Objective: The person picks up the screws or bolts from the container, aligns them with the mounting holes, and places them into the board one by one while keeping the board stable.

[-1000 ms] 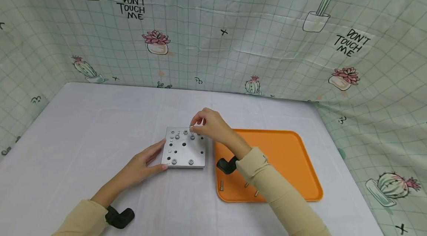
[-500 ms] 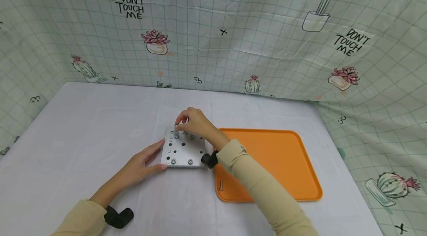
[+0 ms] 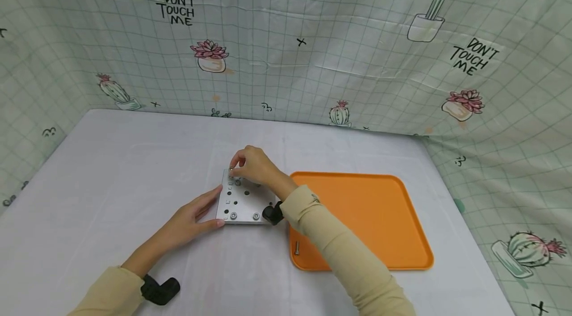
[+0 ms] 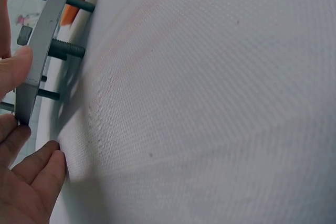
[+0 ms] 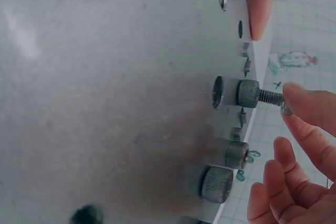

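A silver metal plate (image 3: 255, 201) with drilled holes lies on the white-covered table, several socket-head screws standing in it. My left hand (image 3: 192, 216) holds its left side between thumb and fingers. From its underside dark screw shanks (image 4: 67, 48) stick out, in the left wrist view. Over the plate's far left corner, my right hand (image 3: 258, 166) pinches a small screw (image 5: 271, 97) between thumb and forefinger. In the right wrist view its threaded shank appears behind a knurled screw head (image 5: 248, 94). Whether its tip is in a hole, I cannot tell.
To the right of the plate lies an orange tray (image 3: 357, 201). One screw (image 3: 297, 248) rests near its front left corner. The right sleeve (image 3: 344, 251) covers part of the tray. A patterned cloth (image 3: 286, 47) hangs behind the table.
My right hand has moved left with the screw, from the plate's far right part to its far left corner. The left hand keeps its hold. The sleeve now hides screws seen earlier in the tray.
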A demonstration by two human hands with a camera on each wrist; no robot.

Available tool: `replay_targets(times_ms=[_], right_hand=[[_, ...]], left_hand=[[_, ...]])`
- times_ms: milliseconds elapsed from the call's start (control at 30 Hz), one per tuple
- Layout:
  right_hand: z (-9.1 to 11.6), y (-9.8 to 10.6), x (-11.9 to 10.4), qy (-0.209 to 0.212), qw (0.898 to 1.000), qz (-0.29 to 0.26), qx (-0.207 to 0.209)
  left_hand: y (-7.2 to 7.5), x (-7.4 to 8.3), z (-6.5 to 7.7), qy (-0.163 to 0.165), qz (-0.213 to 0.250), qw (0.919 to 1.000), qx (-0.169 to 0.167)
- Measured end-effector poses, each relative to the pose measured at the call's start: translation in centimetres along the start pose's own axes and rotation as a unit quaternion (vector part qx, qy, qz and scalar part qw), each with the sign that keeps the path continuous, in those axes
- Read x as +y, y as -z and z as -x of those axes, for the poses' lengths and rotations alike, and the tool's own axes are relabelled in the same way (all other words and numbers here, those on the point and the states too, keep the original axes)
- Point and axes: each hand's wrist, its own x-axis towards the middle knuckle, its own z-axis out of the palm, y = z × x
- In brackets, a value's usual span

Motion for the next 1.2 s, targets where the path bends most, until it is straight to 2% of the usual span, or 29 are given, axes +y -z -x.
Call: replay_targets(times_ms=[300,667,800,1100,1200], right_hand=[[-0.1,-0.2,-0.1,-0.014,1.000,0.006,-0.014],[0.0,-0.4,-0.2,-0.030,0.998,0.052,-0.025],[0.1,-0.3,-0.2,-0.033,0.998,0.042,-0.026],[0.7,0.6,-0.3,-0.037,0.999,0.017,-0.025],[1.3,1.2,0.0,-0.025,0.999,0.009,-0.021]], left_hand=[[0.0,-0.4,-0.1,0.002,0.002,1.0000,-0.001],[-0.1,-0.3,-0.1,-0.005,-0.007,1.0000,0.004],[-0.2,-0.3,-0.1,-0.007,-0.008,0.9999,0.005],[-0.3,-0.4,-0.3,0.008,-0.008,0.9999,0.000],[-0.3,-0.3,-0.2,0.008,-0.012,0.9999,0.002]])
